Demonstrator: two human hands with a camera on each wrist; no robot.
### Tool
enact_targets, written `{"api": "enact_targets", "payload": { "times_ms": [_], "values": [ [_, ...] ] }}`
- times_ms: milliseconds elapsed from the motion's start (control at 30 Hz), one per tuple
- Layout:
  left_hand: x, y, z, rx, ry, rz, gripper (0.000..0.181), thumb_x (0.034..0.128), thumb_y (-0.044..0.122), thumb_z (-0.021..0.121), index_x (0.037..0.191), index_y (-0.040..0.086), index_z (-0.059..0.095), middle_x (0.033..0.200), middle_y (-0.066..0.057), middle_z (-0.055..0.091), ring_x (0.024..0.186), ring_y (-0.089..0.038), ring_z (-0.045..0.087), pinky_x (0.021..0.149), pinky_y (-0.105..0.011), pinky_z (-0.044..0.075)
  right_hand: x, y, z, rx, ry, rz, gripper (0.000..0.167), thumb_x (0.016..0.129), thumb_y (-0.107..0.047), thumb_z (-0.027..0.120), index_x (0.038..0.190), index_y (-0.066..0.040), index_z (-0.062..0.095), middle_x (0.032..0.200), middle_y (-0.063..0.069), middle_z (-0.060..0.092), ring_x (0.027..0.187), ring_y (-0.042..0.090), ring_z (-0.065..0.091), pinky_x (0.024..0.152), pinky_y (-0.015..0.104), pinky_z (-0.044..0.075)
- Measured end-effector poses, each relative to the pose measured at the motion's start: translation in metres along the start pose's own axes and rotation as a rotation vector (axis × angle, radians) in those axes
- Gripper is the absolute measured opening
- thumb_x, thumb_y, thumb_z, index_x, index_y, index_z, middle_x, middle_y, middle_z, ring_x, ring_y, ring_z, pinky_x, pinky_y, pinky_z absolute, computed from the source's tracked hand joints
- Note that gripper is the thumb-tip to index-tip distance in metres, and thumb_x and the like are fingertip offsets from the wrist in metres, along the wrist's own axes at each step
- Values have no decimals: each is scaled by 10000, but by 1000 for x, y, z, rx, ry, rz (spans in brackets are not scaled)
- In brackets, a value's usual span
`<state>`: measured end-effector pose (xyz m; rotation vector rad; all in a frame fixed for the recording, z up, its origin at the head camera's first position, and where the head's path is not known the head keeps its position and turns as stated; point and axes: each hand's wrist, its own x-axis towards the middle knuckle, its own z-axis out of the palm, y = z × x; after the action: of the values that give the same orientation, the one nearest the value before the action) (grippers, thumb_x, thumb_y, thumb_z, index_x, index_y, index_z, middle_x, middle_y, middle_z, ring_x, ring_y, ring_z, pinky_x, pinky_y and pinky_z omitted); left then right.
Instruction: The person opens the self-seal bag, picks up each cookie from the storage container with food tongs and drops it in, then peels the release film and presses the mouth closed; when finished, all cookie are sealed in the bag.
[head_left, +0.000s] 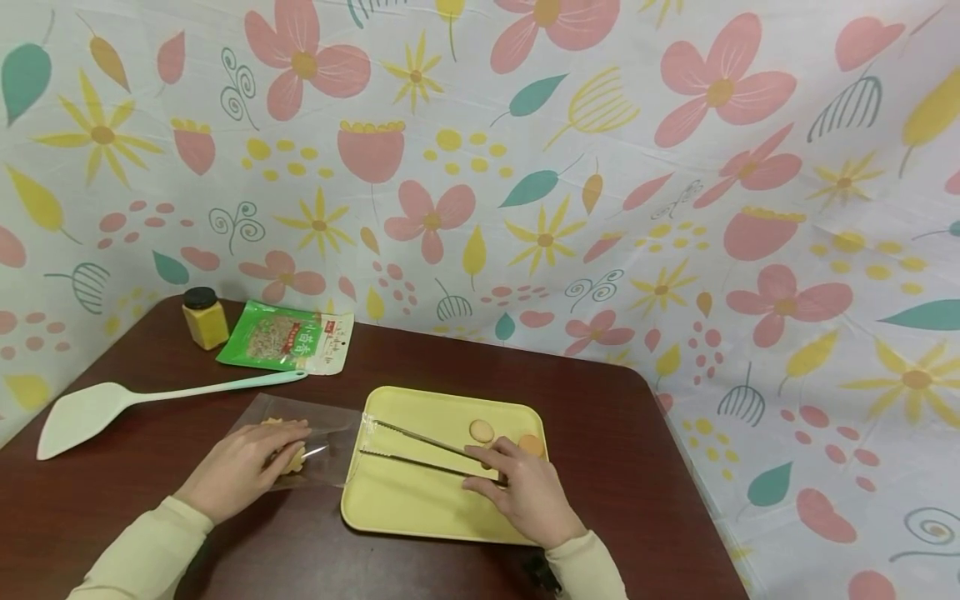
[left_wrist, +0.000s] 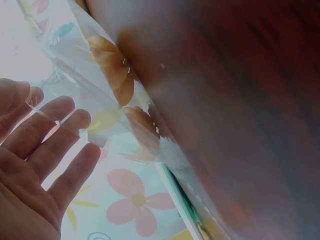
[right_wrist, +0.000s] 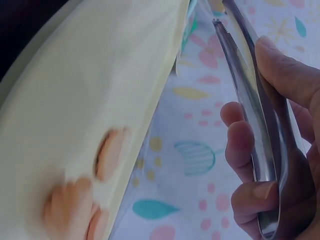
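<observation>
My left hand (head_left: 251, 462) lies over a clear plastic bag (head_left: 330, 442) on the table, its fingers (left_wrist: 75, 175) fairly straight and touching the film. Golden flower-edged cookies (left_wrist: 112, 70) show inside the bag, partly covered by the hand in the head view. With thumb and fingers, my right hand (head_left: 532, 492) grips metal tongs (head_left: 427, 442) above the yellow tray (head_left: 420, 508). Their arms are spread and nothing shows between the tips, which are at the bag's edge. Round cookies (head_left: 482, 431) lie on the tray near the right hand; one is partly hidden by it.
A pale green spatula (head_left: 90, 412) lies to the left. Behind it stand a yellow jar with a black lid (head_left: 206, 321) and a green-and-white packet (head_left: 281, 337). Floral cloth (head_left: 480, 208) hangs along the table's back and right edges.
</observation>
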<state>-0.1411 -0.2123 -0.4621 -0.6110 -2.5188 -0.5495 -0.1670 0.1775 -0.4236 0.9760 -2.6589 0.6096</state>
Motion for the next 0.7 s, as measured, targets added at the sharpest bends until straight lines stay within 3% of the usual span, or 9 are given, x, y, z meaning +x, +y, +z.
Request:
{"api": "enact_targets", "payload": {
  "times_ms": [267,700],
  "values": [
    [0,0,0,3,-6,-1,295,832,89,757,1123,55,720,1124,-108,698,1001,-298,671,853,-499,542,-18,18,-16,-45,75,53,429,819,-416,750,1208,-239,708,826,-132,509,582,-61,394,450,159,347],
    [1,1,0,-5,-20,-5,293,839,96,755,1127,56,720,1130,-105,697,1013,-301,667,862,-501,539,-41,39,-39,-61,84,224,436,789,-365,798,1206,-279,706,710,-147,413,541,-22,331,426,179,261]
  ]
}}
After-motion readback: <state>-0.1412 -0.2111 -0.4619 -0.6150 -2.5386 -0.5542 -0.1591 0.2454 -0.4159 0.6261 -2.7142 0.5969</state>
